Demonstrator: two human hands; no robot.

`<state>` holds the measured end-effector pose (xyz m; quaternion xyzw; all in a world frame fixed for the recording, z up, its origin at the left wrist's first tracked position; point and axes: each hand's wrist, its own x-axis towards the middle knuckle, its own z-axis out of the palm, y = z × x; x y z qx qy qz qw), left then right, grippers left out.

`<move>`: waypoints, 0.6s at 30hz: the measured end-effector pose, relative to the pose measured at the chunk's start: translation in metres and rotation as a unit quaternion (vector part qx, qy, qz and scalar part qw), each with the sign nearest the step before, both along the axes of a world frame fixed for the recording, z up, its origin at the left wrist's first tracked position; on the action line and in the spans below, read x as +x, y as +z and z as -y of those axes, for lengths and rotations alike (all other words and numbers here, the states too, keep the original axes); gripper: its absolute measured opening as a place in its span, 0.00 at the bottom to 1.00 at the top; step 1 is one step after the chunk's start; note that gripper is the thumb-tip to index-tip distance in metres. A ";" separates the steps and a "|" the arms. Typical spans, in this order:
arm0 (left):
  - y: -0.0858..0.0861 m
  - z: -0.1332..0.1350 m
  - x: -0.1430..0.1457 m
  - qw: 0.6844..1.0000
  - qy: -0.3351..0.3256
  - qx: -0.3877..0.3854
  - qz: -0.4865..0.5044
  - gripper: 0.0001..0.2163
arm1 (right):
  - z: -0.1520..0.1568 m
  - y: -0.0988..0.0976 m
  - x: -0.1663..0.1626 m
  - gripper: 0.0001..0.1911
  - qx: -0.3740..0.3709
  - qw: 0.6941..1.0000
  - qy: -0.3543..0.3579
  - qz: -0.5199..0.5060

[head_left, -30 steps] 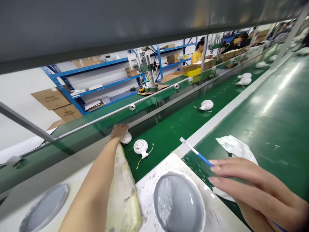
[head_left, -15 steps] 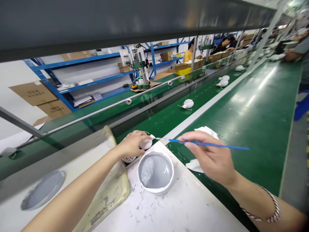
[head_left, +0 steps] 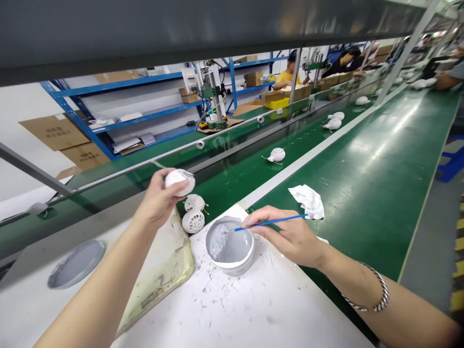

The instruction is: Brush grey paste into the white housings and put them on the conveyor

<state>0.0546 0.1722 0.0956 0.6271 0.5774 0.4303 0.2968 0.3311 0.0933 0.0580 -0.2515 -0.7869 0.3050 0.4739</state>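
The gray paste bowl (head_left: pixel 229 247) stands between the left hand (head_left: pixel 157 200) and right hand (head_left: pixel 286 237). White mesh parts (head_left: pixel 193 221) block the way beside it. A hand could pass over the green belt (head_left: pixel 362 203) at right.

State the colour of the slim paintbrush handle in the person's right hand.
The slim paintbrush handle in the right hand is bright blue, clearest in the head view.

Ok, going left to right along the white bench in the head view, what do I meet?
Grey-smeared round disc, left hand gripping white housing, white mesh housing, grey paint bowl, right hand holding blue-handled brush.
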 end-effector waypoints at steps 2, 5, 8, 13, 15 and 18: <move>0.004 0.027 -0.011 0.993 0.016 -0.013 0.116 0.26 | 0.000 -0.002 -0.002 0.09 0.003 1.000 0.001 0.008; -0.003 0.063 -0.019 0.950 0.038 -0.061 0.304 0.24 | 0.000 -0.003 -0.005 0.08 -0.005 1.000 0.000 0.016; -0.016 0.083 -0.020 0.923 0.054 -0.077 0.374 0.25 | 0.000 -0.004 -0.008 0.07 -0.022 1.000 0.006 0.020; -0.027 0.093 -0.015 0.932 0.035 -0.075 0.352 0.28 | -0.002 -0.007 -0.011 0.05 -0.097 0.995 0.006 -0.011; -0.027 0.096 -0.010 0.938 0.022 -0.072 0.339 0.28 | -0.003 -0.008 -0.012 0.04 -0.148 0.988 0.009 -0.046; -0.026 0.102 -0.005 0.948 0.014 -0.071 0.310 0.30 | -0.005 -0.010 -0.015 0.03 -0.211 0.972 0.009 -0.104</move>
